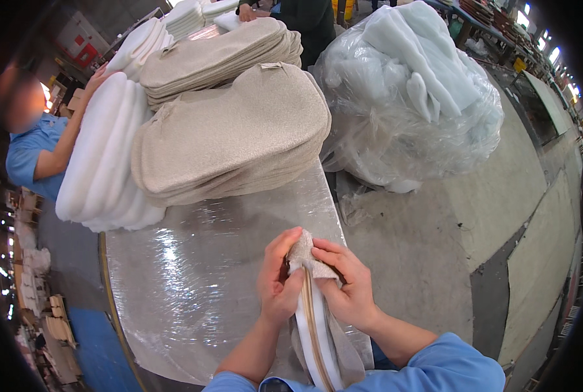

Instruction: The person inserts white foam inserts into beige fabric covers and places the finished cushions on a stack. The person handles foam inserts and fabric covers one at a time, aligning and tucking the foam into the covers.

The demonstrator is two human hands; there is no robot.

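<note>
In front of me, at the table's near edge, I hold a beige fabric cushion cover (302, 245) by its end. A brown zipper (310, 313) runs down its length toward my body, with white material (323, 343) showing along it. My left hand (278, 277) grips the left side of the end, thumb on top near the zipper. My right hand (349, 284) pinches the right side, fingers over a folded flap of the fabric. The lower part of the cover is hidden by my body.
Stacks of beige cushion covers (233, 130) and white padding (99, 157) stand on the plastic-covered table (206, 281). A big clear bag of white padding (409, 98) sits to the right. One person (40, 150) touches the padding at left; another (308, 26) stands beyond the stacks.
</note>
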